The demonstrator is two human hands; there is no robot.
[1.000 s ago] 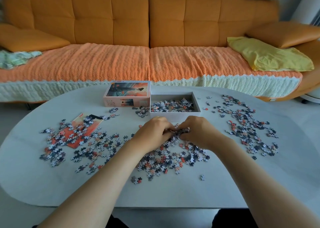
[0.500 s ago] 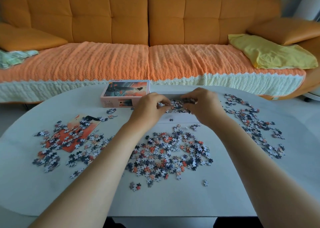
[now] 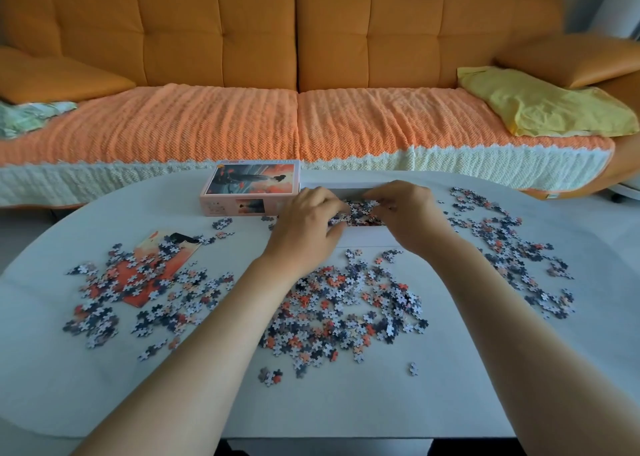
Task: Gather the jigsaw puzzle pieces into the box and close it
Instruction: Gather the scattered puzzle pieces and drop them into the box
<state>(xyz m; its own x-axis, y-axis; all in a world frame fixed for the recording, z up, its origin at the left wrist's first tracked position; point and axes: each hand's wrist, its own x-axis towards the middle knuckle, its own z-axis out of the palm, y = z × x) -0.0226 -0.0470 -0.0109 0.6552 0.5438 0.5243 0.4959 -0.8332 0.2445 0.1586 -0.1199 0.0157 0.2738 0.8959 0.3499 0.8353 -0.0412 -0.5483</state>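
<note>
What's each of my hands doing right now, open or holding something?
Left hand: curled over the box, whether it holds puzzle pieces cannot be told.
Right hand: curled over the box too, cannot be told.

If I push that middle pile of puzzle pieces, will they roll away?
Probably not: the pieces look flat, so they should slide on the smooth table. They seem small and loose, so a push likely scatters some rather than moving the pile whole.

Orange sofa (image 3: 221, 33), white table (image 3: 346, 403) — daylight
</note>
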